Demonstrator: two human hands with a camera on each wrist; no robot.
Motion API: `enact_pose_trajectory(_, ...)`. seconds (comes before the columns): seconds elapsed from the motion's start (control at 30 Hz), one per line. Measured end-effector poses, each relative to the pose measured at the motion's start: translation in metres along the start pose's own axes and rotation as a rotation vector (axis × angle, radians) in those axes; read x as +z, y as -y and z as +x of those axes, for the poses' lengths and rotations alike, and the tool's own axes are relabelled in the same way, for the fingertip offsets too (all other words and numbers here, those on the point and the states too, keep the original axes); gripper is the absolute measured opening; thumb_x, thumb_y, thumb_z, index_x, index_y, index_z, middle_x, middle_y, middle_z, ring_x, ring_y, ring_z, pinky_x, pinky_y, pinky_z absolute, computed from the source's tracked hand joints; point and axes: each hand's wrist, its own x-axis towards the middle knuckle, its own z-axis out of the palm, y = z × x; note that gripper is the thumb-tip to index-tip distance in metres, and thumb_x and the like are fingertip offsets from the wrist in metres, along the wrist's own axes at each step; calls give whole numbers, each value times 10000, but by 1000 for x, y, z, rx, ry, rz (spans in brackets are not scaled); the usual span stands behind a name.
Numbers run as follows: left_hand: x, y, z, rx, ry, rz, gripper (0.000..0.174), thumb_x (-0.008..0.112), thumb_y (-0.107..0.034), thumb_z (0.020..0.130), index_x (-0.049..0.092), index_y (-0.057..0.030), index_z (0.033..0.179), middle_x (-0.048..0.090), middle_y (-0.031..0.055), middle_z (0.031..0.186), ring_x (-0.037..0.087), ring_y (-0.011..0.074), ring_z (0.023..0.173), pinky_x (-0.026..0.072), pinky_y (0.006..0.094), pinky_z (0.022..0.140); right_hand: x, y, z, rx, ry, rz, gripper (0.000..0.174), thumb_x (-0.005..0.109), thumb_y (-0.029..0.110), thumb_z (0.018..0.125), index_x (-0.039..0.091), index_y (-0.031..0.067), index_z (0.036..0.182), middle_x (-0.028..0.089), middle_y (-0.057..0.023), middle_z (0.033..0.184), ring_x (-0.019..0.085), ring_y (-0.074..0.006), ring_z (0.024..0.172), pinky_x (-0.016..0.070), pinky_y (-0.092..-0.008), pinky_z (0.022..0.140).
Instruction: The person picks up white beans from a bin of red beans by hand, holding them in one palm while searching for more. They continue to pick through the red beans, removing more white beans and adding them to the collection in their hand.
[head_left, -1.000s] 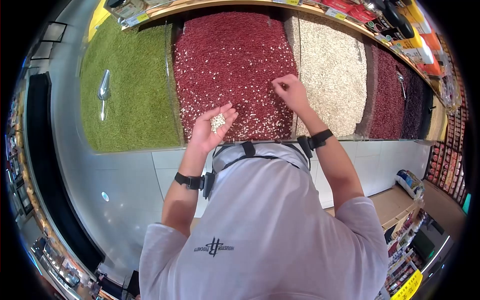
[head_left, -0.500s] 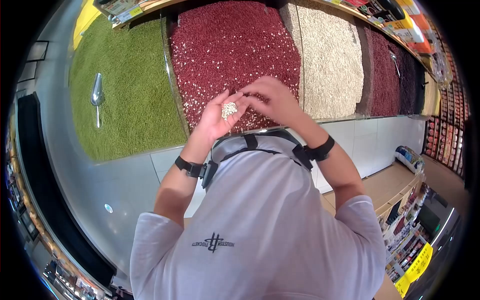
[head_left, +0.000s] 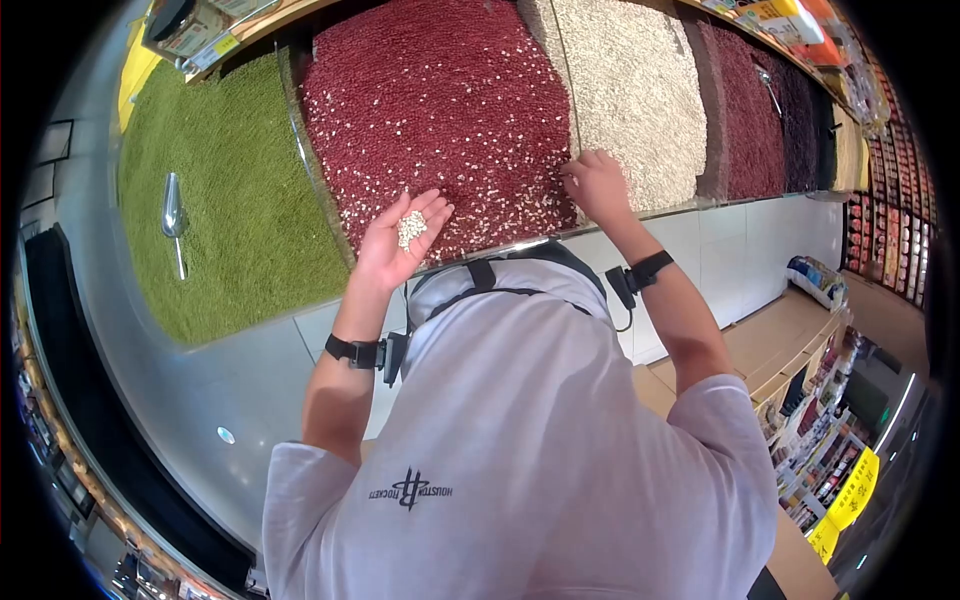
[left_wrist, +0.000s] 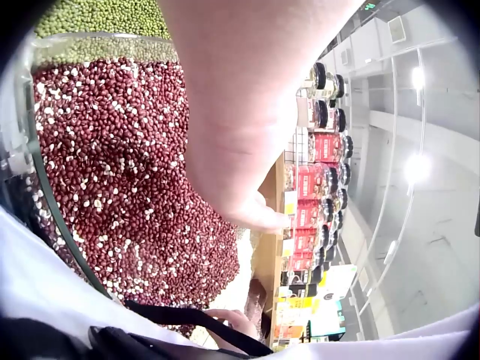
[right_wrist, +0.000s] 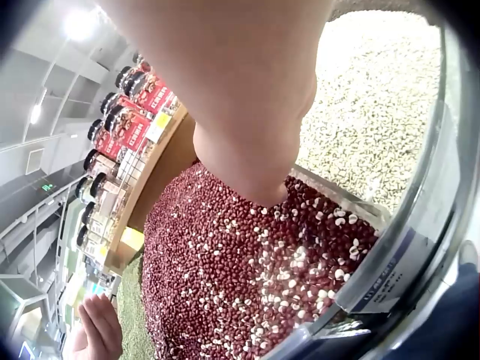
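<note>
Palm up, the left hand [head_left: 402, 238] carries a small heap of white beans [head_left: 411, 229] over the near part of the red beans [head_left: 440, 120], its fingers nearly straight. At the right edge of the red beans, beside the divider, the right hand [head_left: 600, 188] hangs low with bent fingers; whether it pinches a bean is too small to tell. Many white beans lie scattered among the red beans [right_wrist: 217, 255] in the right wrist view, where the right hand [right_wrist: 247, 142] hides its own fingertips. In the left wrist view the left hand's [left_wrist: 240, 135] palm is hidden.
Green beans [head_left: 230, 190] with a metal scoop [head_left: 173, 210] lie left of the red ones. A bin of white beans [head_left: 640, 100] adjoins on the right, with darker beans [head_left: 740, 120] beyond. Jars [left_wrist: 311, 180] stand on a wooden shelf [left_wrist: 270, 262] behind the bins.
The right hand moved from beside the left palm back to the right edge of the red beans. The left hand, still holding white beans, shifted left in view as the head view turned.
</note>
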Motion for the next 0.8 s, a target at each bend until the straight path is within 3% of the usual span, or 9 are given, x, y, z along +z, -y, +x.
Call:
enact_pose_trajectory(0.07, 3, 4, 5, 2, 14, 6, 429, 444, -229, 1010, 428, 108, 1277, 544, 248, 1187, 577, 340, 1122, 557, 373, 929, 7, -3, 5, -107, 14, -34, 90, 682, 159, 725, 686, 137, 811, 579, -36, 813, 550, -240, 822, 453, -371, 725)
enact_pose_trajectory(0.1, 5, 6, 8, 5, 27, 7, 425, 439, -220, 1012, 425, 110, 1279, 542, 253, 1191, 571, 343, 1133, 550, 376, 942, 10, -2, 6, -101, 40, -56, 67, 657, 169, 725, 688, 145, 779, 589, -22, 849, 543, -221, 899, 437, -357, 785)
enact_pose_trajectory(0.2, 9, 12, 16, 47, 67, 47, 496, 458, -248, 1005, 388, 146, 1297, 479, 275, 1260, 524, 355, 1191, 511, 361, 1000, 10, -2, 8, -117, 28, -70, 78, 656, 195, 734, 687, 144, 784, 586, -20, 863, 533, -220, 921, 427, -363, 796)
enact_pose_trajectory(0.5, 29, 33, 31, 67, 66, 29, 457, 460, -227, 1003, 414, 140, 1271, 514, 262, 1217, 546, 353, 1165, 527, 364, 980, 9, -6, 12, -137, 90, -58, 158, 665, 276, 750, 678, 120, 771, 571, -35, 870, 509, -238, 963, 391, -387, 829)
enact_pose_trajectory(0.8, 31, 43, 17, 82, 37, -34, 414, 407, -219, 1020, 446, 108, 1270, 584, 257, 1150, 585, 347, 1120, 548, 381, 943, 25, -2, 18, -146, 66, -14, 124, 668, 250, 740, 672, 134, 783, 577, -29, 859, 510, -233, 957, 387, -388, 822)
